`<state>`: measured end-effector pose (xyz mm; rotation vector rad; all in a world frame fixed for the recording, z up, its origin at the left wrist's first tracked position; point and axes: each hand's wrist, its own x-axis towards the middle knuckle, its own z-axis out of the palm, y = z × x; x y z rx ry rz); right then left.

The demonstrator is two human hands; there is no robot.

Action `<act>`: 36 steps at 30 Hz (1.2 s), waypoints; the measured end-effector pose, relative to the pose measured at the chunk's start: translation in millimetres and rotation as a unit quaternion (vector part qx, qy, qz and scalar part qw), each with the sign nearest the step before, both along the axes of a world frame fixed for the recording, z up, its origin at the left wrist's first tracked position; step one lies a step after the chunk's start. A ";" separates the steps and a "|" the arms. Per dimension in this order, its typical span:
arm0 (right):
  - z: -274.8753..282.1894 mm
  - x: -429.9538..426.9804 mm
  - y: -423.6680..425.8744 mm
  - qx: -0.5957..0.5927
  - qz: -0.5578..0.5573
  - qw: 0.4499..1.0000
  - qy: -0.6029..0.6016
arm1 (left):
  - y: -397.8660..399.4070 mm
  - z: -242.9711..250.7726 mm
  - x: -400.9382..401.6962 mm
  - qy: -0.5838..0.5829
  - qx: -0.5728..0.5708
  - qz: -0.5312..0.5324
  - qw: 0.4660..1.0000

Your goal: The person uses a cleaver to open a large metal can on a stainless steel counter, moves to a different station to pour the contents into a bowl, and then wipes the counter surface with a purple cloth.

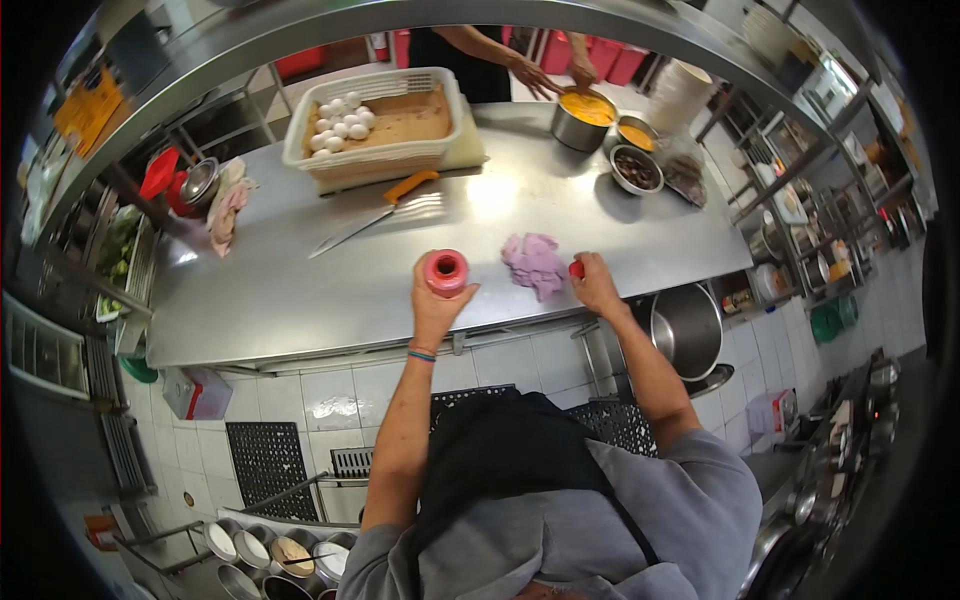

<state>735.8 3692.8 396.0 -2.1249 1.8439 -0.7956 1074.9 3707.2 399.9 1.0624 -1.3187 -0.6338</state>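
Upright in my left hand [439, 309] is a pink-red bottle [447, 273], seen from above with its dark mouth uncovered. My right hand [598, 283] pinches a small red cap [576, 269] over the front part of the steel table [247, 300]. Between the two hands lies a crumpled purple cloth [535, 264], touching neither. Behind my left hand rests a knife [373, 220] with an orange handle, its blade pointing towards the left front.
White eggs [349, 120] sit in a white plastic crate [382, 157]. A co-worker's hands [551, 75] reach to a steel pot [581, 133] of orange-yellow food. Nearby stand a bowl of dark pieces [636, 171] and stacked containers [679, 94]. An overhead shelf [480, 16] crosses the far side.
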 end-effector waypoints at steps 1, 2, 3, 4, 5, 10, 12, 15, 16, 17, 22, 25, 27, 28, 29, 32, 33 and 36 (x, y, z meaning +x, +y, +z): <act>-21.5 -12.2 7.6 0.004 -0.012 1.000 -0.003 | 0.7 1.2 -1.9 0.004 0.023 0.002 1.000; -41.5 -20.6 14.5 0.018 -0.043 0.999 0.020 | 1.0 3.9 -3.5 0.003 0.045 0.002 0.999; -53.6 -23.2 18.5 0.031 -0.070 0.996 0.040 | 0.6 2.4 -1.5 -0.007 0.046 -0.007 0.999; -56.5 -24.0 21.9 0.032 -0.083 0.996 0.031 | 0.3 -1.1 -1.2 -0.001 0.065 -0.006 0.998; -59.9 -22.2 21.9 0.021 -0.105 0.992 0.067 | 0.1 -4.4 -0.4 0.004 0.085 -0.005 0.996; -46.7 13.7 7.4 -0.046 -0.174 0.971 0.157 | -8.5 -31.1 10.3 -0.041 0.039 0.014 0.998; -20.1 54.5 1.1 0.016 -0.063 0.995 0.081 | 3.2 -52.0 33.5 -0.032 0.115 0.013 0.993; -85.9 45.6 -32.1 -0.129 -0.012 0.986 0.100 | 31.2 -22.4 -10.3 -0.046 0.124 0.045 0.990; -93.8 54.3 -38.2 -0.174 -0.011 0.981 0.079 | 46.7 -27.6 -5.4 -0.035 0.149 0.061 0.986; -96.0 61.2 -42.6 -0.219 -0.014 0.974 0.058 | 56.7 -38.3 0.5 -0.036 0.152 0.043 0.987; -91.4 78.1 -45.1 -0.144 -0.054 0.987 0.047 | 82.5 -65.6 7.9 -0.133 0.160 0.022 0.978; -87.7 79.6 -31.0 -0.089 -0.122 0.982 0.114 | 90.7 -53.7 -16.5 -0.185 0.112 0.024 0.976; -61.5 67.6 -10.3 -0.038 -0.132 0.988 0.075 | 101.3 -56.1 -34.7 -0.237 0.070 0.009 0.969; -47.3 63.3 4.0 0.009 -0.116 0.993 0.032 | 109.9 -59.3 -45.9 -0.247 0.063 -0.005 0.967; -35.7 56.5 20.0 0.009 -0.128 0.991 0.028 | 119.5 -63.0 -55.0 -0.251 0.059 -0.017 0.966; -7.3 25.4 81.8 0.021 -0.104 0.992 -0.067 | 133.2 -96.3 -75.1 -0.204 0.069 -0.138 0.967; -6.3 12.7 108.7 0.044 -0.115 0.990 -0.071 | 138.0 -94.3 -88.1 -0.210 0.075 -0.170 0.960; -52.2 -42.8 207.0 0.103 -0.174 0.974 -0.103 | 155.5 -76.1 -149.0 -0.211 0.082 -0.222 0.949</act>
